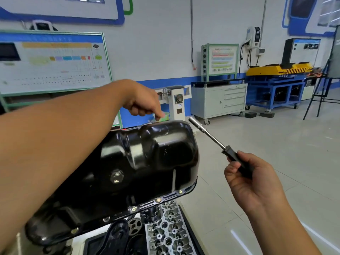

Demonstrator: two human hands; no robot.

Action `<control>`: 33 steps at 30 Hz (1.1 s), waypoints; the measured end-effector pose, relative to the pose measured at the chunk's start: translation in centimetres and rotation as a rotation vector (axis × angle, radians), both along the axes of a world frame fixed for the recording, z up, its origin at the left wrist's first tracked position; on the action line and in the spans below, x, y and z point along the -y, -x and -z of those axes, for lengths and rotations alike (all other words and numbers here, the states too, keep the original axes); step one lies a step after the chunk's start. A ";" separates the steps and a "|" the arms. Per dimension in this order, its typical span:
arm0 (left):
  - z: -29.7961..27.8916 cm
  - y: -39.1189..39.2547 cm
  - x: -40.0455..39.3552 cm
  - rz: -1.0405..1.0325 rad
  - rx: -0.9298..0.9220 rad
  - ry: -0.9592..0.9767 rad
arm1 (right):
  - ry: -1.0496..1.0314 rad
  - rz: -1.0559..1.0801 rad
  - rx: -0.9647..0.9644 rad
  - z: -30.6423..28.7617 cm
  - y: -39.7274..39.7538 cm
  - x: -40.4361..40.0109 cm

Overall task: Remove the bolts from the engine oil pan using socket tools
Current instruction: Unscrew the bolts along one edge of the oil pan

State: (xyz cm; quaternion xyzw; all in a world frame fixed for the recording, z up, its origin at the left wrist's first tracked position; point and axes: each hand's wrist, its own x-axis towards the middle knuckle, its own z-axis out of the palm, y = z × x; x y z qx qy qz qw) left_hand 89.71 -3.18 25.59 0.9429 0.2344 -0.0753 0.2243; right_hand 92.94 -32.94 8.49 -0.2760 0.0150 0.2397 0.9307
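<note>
Oil pan (161, 151): black glossy pressed steel, mounted on the upturned engine and facing the camera; stiff and heavy I think, and it stays on while the flange bolts hold it
Cylinder head (165, 234): grey metal part lying below the near edge of the pan
Socket driver (219, 144): black handle, steel shaft, socket at the tip pointing toward the far right corner of the pan, not touching it; light and rigid, best held by the handle
Right hand (255, 183): fingers wrapped round the driver handle
Left hand (141, 102): reaching over the far edge of the pan, fingers curled; the tips seem to pinch something small, but I cannot tell what
Drain plug (116, 176): big hex on the pan side, not part of this work
Flange bolts (158, 200): several along the near edge, small and easy to drop, better to catch them with fingers when loose
</note>
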 end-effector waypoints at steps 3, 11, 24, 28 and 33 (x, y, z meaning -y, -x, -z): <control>0.4 1.2 -0.2 0.077 -0.058 -0.058 | 0.015 0.005 0.006 -0.2 0.3 -0.1; 0.4 1.3 0.6 0.085 -0.111 -0.239 | 0.084 0.018 0.024 -0.2 0.9 -0.3; 0.5 1.0 2.9 0.173 -0.195 -0.588 | 0.116 0.025 -0.011 -0.3 0.4 1.0; 1.0 0.9 2.8 0.199 -0.118 -0.510 | 0.096 0.016 -0.020 -0.6 0.8 1.0; 2.3 2.7 2.5 0.256 0.123 -0.688 | 0.102 0.005 -0.028 -0.8 1.3 1.6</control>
